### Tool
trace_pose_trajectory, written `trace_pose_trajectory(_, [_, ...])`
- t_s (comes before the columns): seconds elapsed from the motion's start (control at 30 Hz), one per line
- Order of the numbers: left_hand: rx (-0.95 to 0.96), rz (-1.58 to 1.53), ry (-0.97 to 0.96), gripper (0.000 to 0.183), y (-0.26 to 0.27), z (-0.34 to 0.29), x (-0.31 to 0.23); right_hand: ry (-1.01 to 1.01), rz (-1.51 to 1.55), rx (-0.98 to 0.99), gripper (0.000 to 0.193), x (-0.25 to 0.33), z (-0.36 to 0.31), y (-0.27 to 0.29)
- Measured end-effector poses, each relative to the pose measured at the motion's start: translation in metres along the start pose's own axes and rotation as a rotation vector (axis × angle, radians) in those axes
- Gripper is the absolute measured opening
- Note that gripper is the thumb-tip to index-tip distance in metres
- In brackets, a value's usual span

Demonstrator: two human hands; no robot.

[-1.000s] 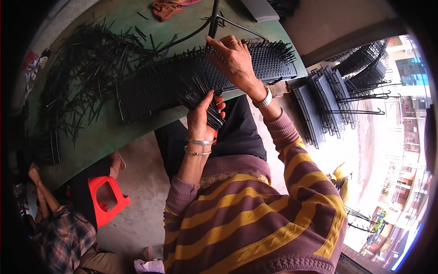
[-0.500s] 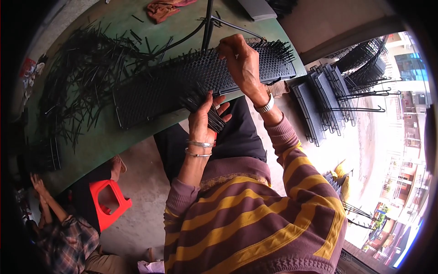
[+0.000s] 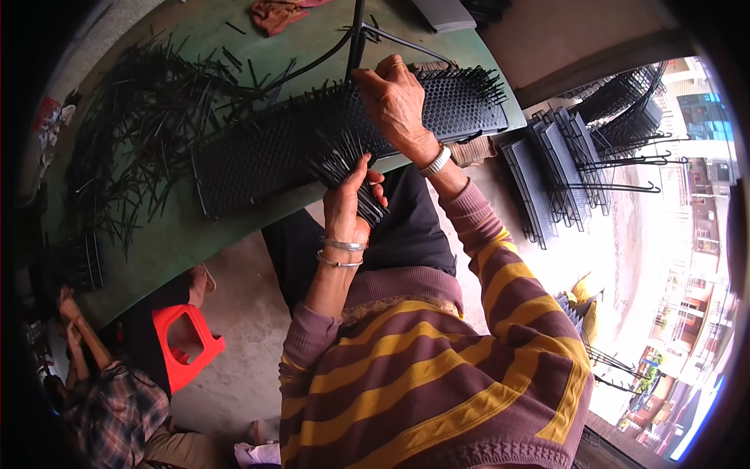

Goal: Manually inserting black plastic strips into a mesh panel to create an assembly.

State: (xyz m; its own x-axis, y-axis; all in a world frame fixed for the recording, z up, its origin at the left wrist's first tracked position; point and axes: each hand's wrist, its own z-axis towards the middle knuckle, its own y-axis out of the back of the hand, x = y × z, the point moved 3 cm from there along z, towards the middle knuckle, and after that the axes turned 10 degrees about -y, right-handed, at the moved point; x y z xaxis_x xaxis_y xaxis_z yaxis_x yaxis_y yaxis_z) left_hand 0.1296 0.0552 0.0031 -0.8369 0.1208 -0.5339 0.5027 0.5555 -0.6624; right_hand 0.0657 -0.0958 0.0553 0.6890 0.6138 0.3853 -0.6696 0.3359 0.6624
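A long black panel full of small holes [image 3: 269, 160] lies along the near edge of the green table. Thin black strips [image 3: 488, 84] stand in a row along its far edge. My left hand [image 3: 349, 197] is closed round a bundle of thin black strips [image 3: 337, 166], held over the panel's near edge. Above the panel's middle, my right hand [image 3: 396, 108] has its fingers pinched together near the far row. Whatever those fingertips hold, if anything, is hidden behind the hand.
Loose black strips [image 3: 148, 125] lie heaped on the green table [image 3: 195, 242] at the left. A black metal stand [image 3: 355, 51] rises behind the panel. Finished-looking black racks [image 3: 539, 176] stack at right. Near a red stool [image 3: 187, 348] sits another person [image 3: 117, 410]; an orange-brown cloth [image 3: 273, 17] lies at the back.
My right hand has moved left along the panel's far side, its fingers still bent together. The left hand's fingers have curled closer round the bundle. The other person's hands have shifted slightly.
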Motion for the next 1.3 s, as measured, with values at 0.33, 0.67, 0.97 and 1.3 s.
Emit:
trace_pose_trajectory(0.33, [-0.008, 0.011, -0.002, 0.022, 0.001, -0.003, 0.0, -0.21, 0.45, 0.609, 0.015, 0.005, -0.032, 0.035])
trace_pose_trajectory(0.67, [-0.054, 0.061, 0.049, 0.017, -0.003, 0.002, 0.005, -0.246, 0.299, 0.107, 0.006, -0.004, 0.0, 0.051])
trace_pose_trajectory(0.97, [0.023, -0.055, 0.0, 0.021, 0.001, 0.004, 0.006, -0.138, 0.374, 0.055, 0.004, -0.006, 0.014, 0.019])
trace_pose_trajectory(1.3, [0.001, -0.021, -0.003, 0.018, -0.006, -0.002, 0.002, -0.154, 0.197, 0.065, 0.004, -0.002, 0.018, 0.015])
